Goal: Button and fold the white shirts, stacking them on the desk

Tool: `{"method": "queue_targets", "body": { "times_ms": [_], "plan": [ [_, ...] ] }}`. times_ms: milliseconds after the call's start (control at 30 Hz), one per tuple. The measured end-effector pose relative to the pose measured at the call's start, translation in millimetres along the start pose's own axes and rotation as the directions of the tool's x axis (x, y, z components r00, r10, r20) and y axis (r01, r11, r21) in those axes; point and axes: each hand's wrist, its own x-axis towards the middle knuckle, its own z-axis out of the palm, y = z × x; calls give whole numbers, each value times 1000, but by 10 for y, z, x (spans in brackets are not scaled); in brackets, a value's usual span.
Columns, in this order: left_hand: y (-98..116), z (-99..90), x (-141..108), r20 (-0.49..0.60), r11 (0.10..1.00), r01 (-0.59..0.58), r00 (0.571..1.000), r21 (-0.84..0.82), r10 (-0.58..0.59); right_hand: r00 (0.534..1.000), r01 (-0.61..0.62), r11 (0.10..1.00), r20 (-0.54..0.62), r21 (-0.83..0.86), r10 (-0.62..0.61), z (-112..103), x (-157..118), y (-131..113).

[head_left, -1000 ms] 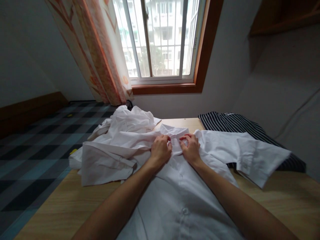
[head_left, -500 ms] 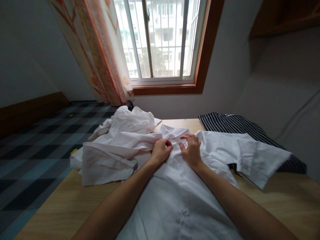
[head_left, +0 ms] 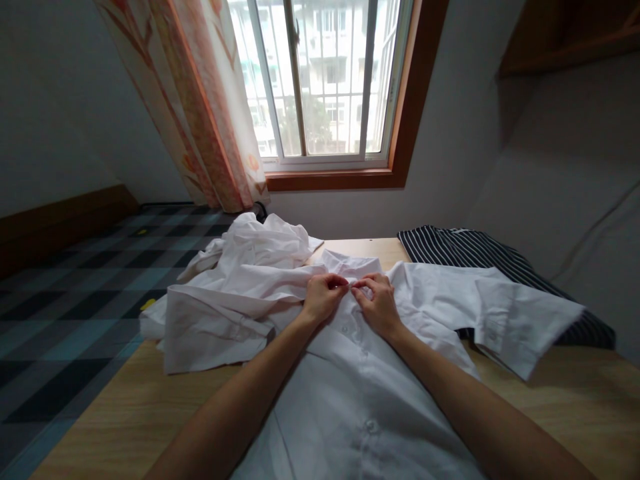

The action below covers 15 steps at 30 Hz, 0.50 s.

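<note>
A white buttoned shirt lies front up on the wooden table, its collar toward the window and its sleeves spread to both sides. My left hand pinches the shirt's front edge just below the collar. Close beside it, my right hand has thumb and forefinger closed on the other side of the same front. The fingertips of both hands nearly meet. Whatever button lies between them is too small to make out. Lower down, a button shows on the front.
Crumpled white clothing is heaped at the back left of the wooden table. A black striped garment lies at the back right, partly under the right sleeve. A checked bed adjoins on the left; a curtained window is ahead.
My right hand has moved slightly left and closed its fingers on the shirt front. My left hand has shifted a little toward it, still pinching cloth.
</note>
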Motion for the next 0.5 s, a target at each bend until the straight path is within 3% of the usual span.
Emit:
{"method": "queue_targets", "body": {
  "times_ms": [300, 500],
  "plan": [
    [112, 0, -23, -26, 997, -26, 999, 68, 28, 1000, -5, 1000, 21, -25, 6, -1, -7, -39],
    [172, 40, -84, -79, 993, -62, 994, 99, 70, 999, -25, 998, -26, -58, 23, -3, -26, -93]
  ]
}}
